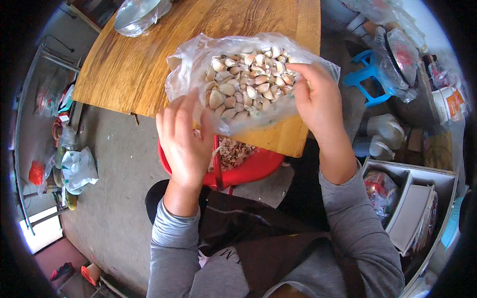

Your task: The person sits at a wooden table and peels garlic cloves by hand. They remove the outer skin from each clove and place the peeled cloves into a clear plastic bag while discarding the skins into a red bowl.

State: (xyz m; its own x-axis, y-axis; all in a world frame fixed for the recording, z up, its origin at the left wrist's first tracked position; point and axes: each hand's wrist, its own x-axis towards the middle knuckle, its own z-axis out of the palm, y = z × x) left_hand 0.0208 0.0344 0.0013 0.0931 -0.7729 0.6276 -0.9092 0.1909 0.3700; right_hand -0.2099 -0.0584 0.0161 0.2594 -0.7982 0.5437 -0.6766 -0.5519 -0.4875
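A clear plastic bag (186, 56), spread wide at its mouth, lies on the wooden table with many garlic cloves (251, 80) in it. At the bag's near left edge is my left hand (184, 138), slightly blurred, its fingers bent; whether they pinch the film cannot be told. My right hand (318, 97) is at the bag's right side, thumb and index finger apart beside the cloves, with nothing seen between them. Below the table's near edge, a red plastic basket (257, 167) with a handle holds garlic skins (234, 152), partly hidden by the table and my left hand.
The wooden table (123, 74) reaches away from me, with a plastic-wrapped bowl (138, 16) at its far left. A blue plastic stool (367, 80) stands at the right, above an open drawer (408, 169) with packets. A white plastic bag (78, 169) lies at the left.
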